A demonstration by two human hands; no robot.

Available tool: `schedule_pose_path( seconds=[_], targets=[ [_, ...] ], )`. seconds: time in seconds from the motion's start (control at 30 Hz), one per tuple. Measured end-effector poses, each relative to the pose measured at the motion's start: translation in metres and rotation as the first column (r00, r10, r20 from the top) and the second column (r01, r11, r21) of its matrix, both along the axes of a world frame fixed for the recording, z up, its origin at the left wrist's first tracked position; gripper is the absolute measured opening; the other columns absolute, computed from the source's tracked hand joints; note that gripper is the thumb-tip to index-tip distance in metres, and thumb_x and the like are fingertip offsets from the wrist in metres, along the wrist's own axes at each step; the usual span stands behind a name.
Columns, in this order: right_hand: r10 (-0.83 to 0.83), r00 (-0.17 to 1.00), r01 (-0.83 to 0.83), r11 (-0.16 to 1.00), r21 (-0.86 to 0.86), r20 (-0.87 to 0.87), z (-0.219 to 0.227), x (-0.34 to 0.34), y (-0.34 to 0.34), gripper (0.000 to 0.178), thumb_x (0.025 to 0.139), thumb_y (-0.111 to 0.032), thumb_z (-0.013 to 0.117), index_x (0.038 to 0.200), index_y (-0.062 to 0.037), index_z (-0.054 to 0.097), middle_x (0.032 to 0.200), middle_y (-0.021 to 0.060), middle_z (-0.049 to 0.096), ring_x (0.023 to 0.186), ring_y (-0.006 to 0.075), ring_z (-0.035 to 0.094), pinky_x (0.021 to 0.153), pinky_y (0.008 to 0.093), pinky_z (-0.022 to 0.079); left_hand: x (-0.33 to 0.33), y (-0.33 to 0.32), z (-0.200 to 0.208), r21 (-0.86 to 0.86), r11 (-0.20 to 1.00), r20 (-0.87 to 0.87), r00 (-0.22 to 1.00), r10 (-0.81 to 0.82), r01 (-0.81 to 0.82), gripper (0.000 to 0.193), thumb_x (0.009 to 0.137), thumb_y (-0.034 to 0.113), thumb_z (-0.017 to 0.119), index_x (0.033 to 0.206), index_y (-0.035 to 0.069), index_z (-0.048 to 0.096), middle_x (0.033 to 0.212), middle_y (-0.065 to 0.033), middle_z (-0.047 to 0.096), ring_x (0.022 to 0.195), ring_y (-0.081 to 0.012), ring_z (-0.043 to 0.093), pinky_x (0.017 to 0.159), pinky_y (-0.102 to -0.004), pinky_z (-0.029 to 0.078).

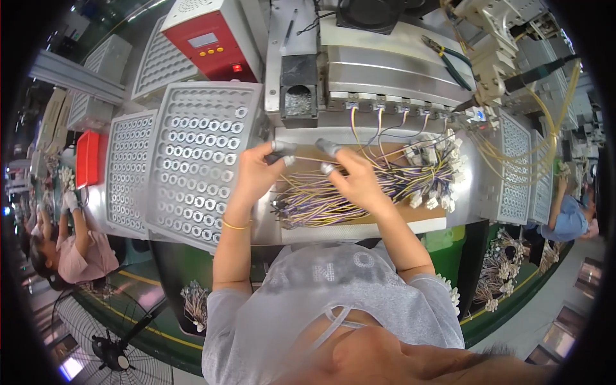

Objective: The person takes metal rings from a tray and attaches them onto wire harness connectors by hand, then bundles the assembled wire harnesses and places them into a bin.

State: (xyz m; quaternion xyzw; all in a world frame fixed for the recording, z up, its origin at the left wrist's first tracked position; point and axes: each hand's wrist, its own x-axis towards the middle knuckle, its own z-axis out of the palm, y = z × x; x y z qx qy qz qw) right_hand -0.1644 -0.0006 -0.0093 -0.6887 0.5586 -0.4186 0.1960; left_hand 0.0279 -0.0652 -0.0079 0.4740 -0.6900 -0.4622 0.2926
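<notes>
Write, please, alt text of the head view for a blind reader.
A person's left hand, in grey fingertip covers, pinches a thin wire running toward the right hand, beside a pile of wires with white connectors. At left is a tray of metal rings; behind it, a red-fronted machine.

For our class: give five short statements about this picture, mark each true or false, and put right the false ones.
1. The left hand and right hand both have fingertip covers. True.
2. A bracelet circles the right forearm. False: the bracelet is on the left forearm.
3. White connectors lie at the right end of the wires. True.
4. The pliers have yellow handles. False: the handles of the pliers are dark green.
5. The red bin is right of the hands. False: the red bin is to their left.
</notes>
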Motion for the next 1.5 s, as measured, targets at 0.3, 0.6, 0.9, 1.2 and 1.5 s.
schedule_pose_path(
  seconds=[0.3,0.6,0.9,1.2,1.5],
  targets=[
    [0.135,0.982,-0.148,0.985,0.091,0.128,0.005,-0.001,-0.001,0.014,0.072,-0.005,0.058,0.084,-0.0005,0.053,0.071,0.0128,0.052,0.063,0.0271,0.053,0.055,0.0345,0.042,0.016,-0.025,-0.005,-0.375,0.925,0.142,0.982,0.124,-0.063,0.024,0.075,0.011,0.06,0.097,0.003,0.062,0.075,-0.0098,0.062,0.068,-0.0153,0.057,0.064,-0.0309,0.045],
    [0.326,0.867,-0.367,0.929,0.042,0.378,0.001,-0.011,0.004,0.024,0.073,-0.005,0.054,0.097,-0.0012,0.058,0.076,0.0079,0.053,0.067,0.0182,0.054,0.06,0.027,0.043,0.051,-0.096,-0.063,-0.675,0.716,0.559,0.508,0.655,-0.179,0.04,0.069,0.034,0.061,0.092,0.002,0.064,0.107,-0.0149,0.054,0.091,-0.0341,0.047,0.082,-0.0398,0.038],
    [-0.064,0.976,0.005,0.963,0.27,0.21,0.011,-0.052,0.008,0.008,0.077,-0.008,0.059,0.081,-0.0004,0.059,0.061,-0.0001,0.055,0.055,0.0029,0.047,0.047,0.0192,0.037,0.001,0.009,-0.017,0.529,0.831,-0.682,0.668,0.297,0.171,0.038,0.077,0.002,0.056,0.113,-0.001,0.046,0.109,-0.0147,0.055,0.081,-0.0232,0.06,0.065,-0.0311,0.052],
    [-0.26,0.856,0.156,0.954,0.255,0.447,0.012,-0.103,0.005,0.002,0.075,-0.001,0.053,0.073,-0.0002,0.054,0.058,-0.0027,0.053,0.053,0.0027,0.045,0.046,0.0191,0.034,-0.04,0.048,-0.006,0.469,0.861,-0.635,0.752,0.176,0.195,0.035,0.08,0.002,0.054,0.114,-0.001,0.046,0.107,-0.0162,0.056,0.074,-0.0179,0.059,0.059,-0.0241,0.048],
    [-0.254,0.875,0.134,0.945,0.297,0.412,0.003,-0.106,0.005,0.002,0.072,0.0,0.053,0.071,-0.0003,0.052,0.057,-0.0048,0.048,0.053,0.0007,0.04,0.044,0.0188,0.03,-0.053,0.063,-0.012,0.383,0.898,-0.66,0.745,0.1,0.219,0.035,0.081,0.003,0.055,0.114,-0.001,0.046,0.105,-0.014,0.057,0.078,-0.017,0.059,0.061,-0.0238,0.046]
  ],
)
